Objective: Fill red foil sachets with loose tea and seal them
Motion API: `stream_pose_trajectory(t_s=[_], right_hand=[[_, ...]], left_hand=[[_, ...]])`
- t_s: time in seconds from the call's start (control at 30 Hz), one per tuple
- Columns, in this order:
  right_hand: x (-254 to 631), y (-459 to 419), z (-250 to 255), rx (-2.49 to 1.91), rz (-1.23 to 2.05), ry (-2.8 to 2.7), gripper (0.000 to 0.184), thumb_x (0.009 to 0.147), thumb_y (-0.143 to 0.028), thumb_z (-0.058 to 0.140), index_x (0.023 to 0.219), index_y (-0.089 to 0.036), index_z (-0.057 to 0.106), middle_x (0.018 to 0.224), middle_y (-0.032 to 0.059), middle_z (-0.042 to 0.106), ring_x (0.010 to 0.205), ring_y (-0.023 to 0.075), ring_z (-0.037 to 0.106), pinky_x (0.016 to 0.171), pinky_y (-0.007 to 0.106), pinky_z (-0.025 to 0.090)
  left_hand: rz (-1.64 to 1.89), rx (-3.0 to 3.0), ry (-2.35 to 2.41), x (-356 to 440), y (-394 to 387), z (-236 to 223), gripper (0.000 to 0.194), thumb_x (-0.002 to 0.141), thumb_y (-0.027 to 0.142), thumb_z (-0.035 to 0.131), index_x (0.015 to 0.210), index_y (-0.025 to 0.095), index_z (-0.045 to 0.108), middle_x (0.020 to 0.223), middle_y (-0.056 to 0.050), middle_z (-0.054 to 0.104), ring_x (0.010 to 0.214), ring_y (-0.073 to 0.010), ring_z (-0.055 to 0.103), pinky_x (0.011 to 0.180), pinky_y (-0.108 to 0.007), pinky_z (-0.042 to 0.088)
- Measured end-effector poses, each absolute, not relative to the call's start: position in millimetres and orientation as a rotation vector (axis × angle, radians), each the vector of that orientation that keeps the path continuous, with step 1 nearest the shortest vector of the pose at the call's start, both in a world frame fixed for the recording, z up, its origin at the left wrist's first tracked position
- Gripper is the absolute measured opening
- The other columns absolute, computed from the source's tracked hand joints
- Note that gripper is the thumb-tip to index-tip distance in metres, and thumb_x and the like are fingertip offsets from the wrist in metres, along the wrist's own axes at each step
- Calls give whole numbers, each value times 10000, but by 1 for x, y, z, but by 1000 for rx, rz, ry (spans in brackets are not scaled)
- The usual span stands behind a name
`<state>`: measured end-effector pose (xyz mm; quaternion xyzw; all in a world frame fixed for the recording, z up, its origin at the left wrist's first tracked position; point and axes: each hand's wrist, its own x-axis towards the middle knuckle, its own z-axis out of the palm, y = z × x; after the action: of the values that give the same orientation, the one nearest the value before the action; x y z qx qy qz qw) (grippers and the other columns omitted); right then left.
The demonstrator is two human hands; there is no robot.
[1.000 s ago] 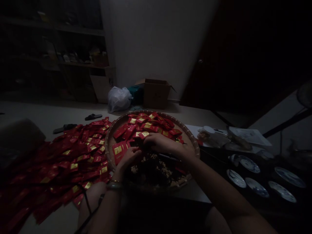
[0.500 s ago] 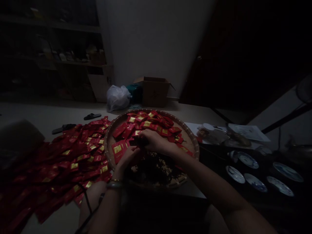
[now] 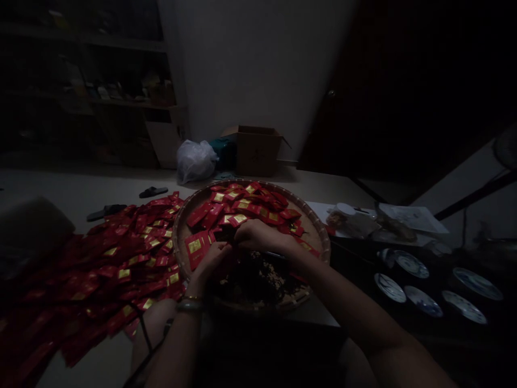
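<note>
A round woven bamboo tray (image 3: 317,215) holds red packets (image 3: 242,205) with gold labels at its far side and dark loose leaf-like material (image 3: 258,283) at its near side. My left hand (image 3: 216,257) is closed around a red packet (image 3: 229,257), mostly hidden by the fingers and shadow. Beside it, my right hand (image 3: 260,236) has its fingers pinched together at the packet's upper end; what they hold, if anything, is too dark to make out. A bangle circles my left wrist.
A large heap of red packets (image 3: 133,264) covers the floor at left, near dark slippers (image 3: 153,192). Behind the tray are a white plastic bag (image 3: 196,161) and an open cardboard box (image 3: 258,152). Several patterned dishes (image 3: 423,300) lie at right.
My right hand has shifted slightly right and down, uncovering more of a gold-labelled packet behind it. My left hand stays almost in place.
</note>
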<state>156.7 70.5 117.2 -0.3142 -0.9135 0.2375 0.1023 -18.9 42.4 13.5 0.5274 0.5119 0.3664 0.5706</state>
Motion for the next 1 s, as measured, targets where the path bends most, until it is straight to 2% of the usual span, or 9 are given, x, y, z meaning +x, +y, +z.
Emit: stream_pose_trajectory(t_s=[0.2,0.33,0.4,0.47,0.6,0.73,0.8,0.9,1.0], right_hand=[[144,70,107,-1106,589,-2717,179,726,-105,610,843,-163,732,787,34,703,714,155,620,588,218,373],[145,69,98,-1039,942,-2479,301,691,-27,588,962,-120,679,872,41,709,780,142,643,652,195,433],[151,68,96,-986,1133,-2425,308,733,-41,553,1022,-111,636,913,49,703,812,141,644,686,205,457],[157,67,97,-954,1175,-2454,265,794,-107,531,1049,-117,605,905,48,691,825,146,630,715,231,467],[163,61,103,-1029,976,-2585,259,835,-196,525,1081,-153,595,972,61,631,943,182,562,829,313,447],[157,56,98,-1072,773,-2648,280,795,-262,617,1065,-193,635,1050,81,577,1068,237,479,887,367,404],[152,58,91,-1036,674,-2673,241,773,-256,658,1004,-184,658,953,70,606,1012,228,494,834,324,404],[148,64,82,-1086,572,-2683,129,803,-158,605,906,-170,683,799,44,626,843,176,533,722,256,387],[151,70,82,-1112,531,-2595,137,808,-139,593,897,-168,693,830,52,648,835,164,554,720,246,391]], left_hand=[[854,1241,1249,-15,36,20,307,603,451,585,615,146,550,519,34,484,494,-105,407,442,-211,298],[871,1241,1234,-15,35,21,279,612,421,574,623,143,560,528,32,500,501,-106,425,452,-212,327],[869,1234,1235,-15,35,21,276,606,416,583,620,141,559,512,42,481,479,-96,407,441,-207,313],[874,1223,1211,-16,34,21,310,616,447,588,630,138,564,498,53,456,449,-85,383,425,-204,291],[919,1205,1114,-16,34,20,434,602,560,614,650,131,577,500,50,460,434,-80,374,420,-206,283],[981,1196,1113,-16,36,18,480,585,591,636,674,121,605,563,8,542,498,-102,438,457,-209,333],[981,1214,1110,-16,37,18,507,607,616,608,687,115,623,594,-12,568,531,-116,464,476,-217,357],[948,1239,1102,-17,36,20,488,616,592,628,707,113,638,621,-22,588,576,-130,487,518,-230,390],[844,1249,1079,-16,33,23,451,581,486,719,824,113,650,669,-13,611,617,-141,515,569,-243,419]])
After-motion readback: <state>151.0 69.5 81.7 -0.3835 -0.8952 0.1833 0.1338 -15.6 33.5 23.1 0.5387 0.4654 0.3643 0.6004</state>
